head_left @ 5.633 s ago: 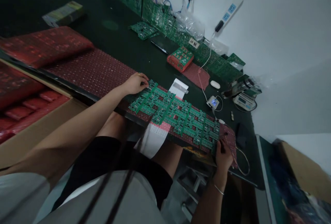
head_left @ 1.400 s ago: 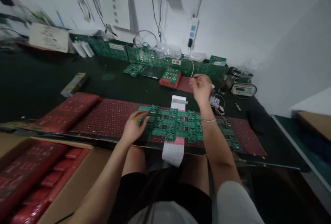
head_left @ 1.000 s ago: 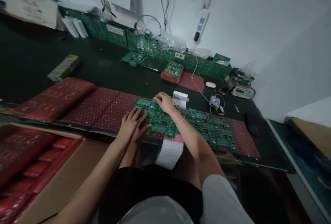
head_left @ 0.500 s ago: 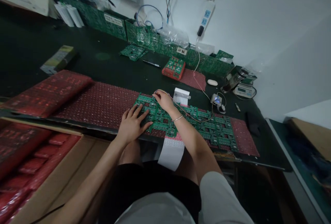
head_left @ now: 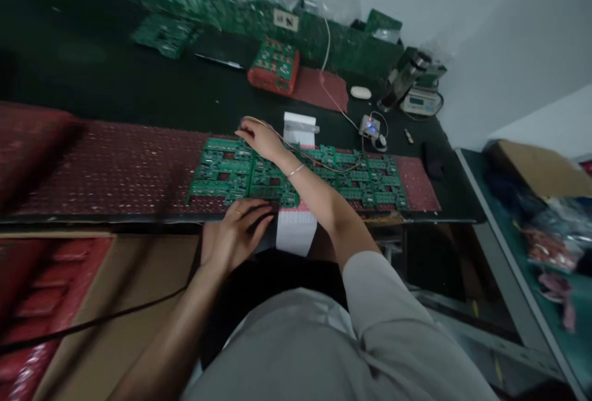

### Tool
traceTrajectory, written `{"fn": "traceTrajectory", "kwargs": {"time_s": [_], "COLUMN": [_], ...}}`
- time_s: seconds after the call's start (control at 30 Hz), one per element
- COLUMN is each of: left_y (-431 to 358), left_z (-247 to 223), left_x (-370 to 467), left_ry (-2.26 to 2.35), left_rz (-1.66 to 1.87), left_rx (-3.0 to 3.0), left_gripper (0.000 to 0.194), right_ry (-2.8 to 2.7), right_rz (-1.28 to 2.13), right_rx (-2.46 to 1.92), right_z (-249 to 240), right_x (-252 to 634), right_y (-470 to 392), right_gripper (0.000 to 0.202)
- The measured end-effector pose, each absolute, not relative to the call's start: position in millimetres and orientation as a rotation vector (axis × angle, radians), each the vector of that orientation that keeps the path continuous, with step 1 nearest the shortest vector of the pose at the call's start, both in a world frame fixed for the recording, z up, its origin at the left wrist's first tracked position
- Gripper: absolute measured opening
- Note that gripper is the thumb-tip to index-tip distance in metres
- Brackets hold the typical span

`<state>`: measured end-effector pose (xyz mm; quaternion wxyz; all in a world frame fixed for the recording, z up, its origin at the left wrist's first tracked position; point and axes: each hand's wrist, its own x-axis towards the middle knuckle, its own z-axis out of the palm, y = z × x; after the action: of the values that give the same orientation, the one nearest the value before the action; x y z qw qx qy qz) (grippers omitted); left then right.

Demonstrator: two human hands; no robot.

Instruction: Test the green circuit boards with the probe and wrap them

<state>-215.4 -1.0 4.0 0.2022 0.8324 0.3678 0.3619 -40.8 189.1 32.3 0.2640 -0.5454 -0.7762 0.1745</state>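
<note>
A row of green circuit boards [head_left: 222,169] lies on red bubble wrap [head_left: 134,160] along the table's front edge. My right hand [head_left: 259,139] is over the boards' far edge, its fingers pinched on the end of thin wires [head_left: 324,165]. Those wires run right to a small lit device [head_left: 370,126]. My left hand [head_left: 238,228] is at the table's front edge below the boards, fingers curved and apart, with nothing visible in it. A white paper strip [head_left: 296,231] hangs over the edge beside it.
Behind the boards stands a red-wrapped board stack [head_left: 275,68]. Loose boards [head_left: 164,34], a pen [head_left: 219,60], a bottle [head_left: 402,83] and a scale [head_left: 420,101] are farther back. An open cardboard box [head_left: 134,284] with red packs sits at the lower left.
The view has turned down and right. My left hand has come off the boards to the front edge. My right hand has moved slightly toward the boards' far edge, still pinching the wires.
</note>
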Motion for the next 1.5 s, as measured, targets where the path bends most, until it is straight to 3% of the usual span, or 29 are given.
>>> {"fn": "traceTrajectory", "kwargs": {"time_s": [0.27,0.73,1.03,1.2,1.5], "left_y": [-19.3,-21.6,23.9,35.6,36.4], "left_z": [-18.8,-12.4,-0.1,-7.3,-9.8], "left_x": [-184.9,-188.7,-256.0,-267.4,-265.8], "left_ry": [0.894,0.803,1.401,1.440,1.449], "left_rz": [1.063,1.183,1.337,1.318,1.307], "left_rx": [2.354,2.392,2.050,2.035,2.042], "left_gripper": [0.024,0.014,0.017,0.019,0.020], "right_ry": [-2.104,-2.112,-2.038,-2.114,-2.209], "right_rz": [0.522,0.418,0.473,0.569,0.355], "right_rx": [-1.498,-1.404,-1.216,-1.245,-1.260], "right_z": [36.9,15.9,37.4,25.4,10.6], "right_x": [-37.6,-35.8,-49.4,-61.0,-62.4], "right_y": [185.4,193.3,153.6,104.6,96.1], "right_gripper": [0.027,0.024,0.038,0.033,0.034]}}
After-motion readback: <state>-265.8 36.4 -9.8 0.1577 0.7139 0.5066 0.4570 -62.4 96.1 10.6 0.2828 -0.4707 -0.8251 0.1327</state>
